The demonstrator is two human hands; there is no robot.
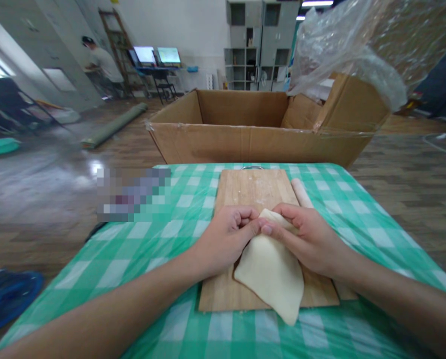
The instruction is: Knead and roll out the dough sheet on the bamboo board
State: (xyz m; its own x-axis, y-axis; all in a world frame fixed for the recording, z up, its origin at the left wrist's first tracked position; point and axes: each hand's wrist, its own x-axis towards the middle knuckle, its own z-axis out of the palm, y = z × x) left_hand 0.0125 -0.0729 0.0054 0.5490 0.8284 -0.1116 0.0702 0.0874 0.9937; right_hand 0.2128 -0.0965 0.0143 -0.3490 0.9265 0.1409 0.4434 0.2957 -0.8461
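A flat sheet of pale dough (271, 276) lies on a wooden cutting board (245, 192), its near edge hanging over the board's front. My left hand (226, 239) is curled shut and pinches the dough's far edge with thumb and fingers. My right hand (309, 237) meets it from the right and pinches the same folded edge, its palm resting over the dough's right side. A wooden rolling pin (301, 192) lies along the board's right edge, partly hidden under my right hand.
The board sits on a green and white checked tablecloth (163, 239). A large open cardboard box (245, 124) stands just beyond the table. Clear plastic film (357, 45) hangs at upper right. A person stands at a desk with monitors (157, 55) far back left.
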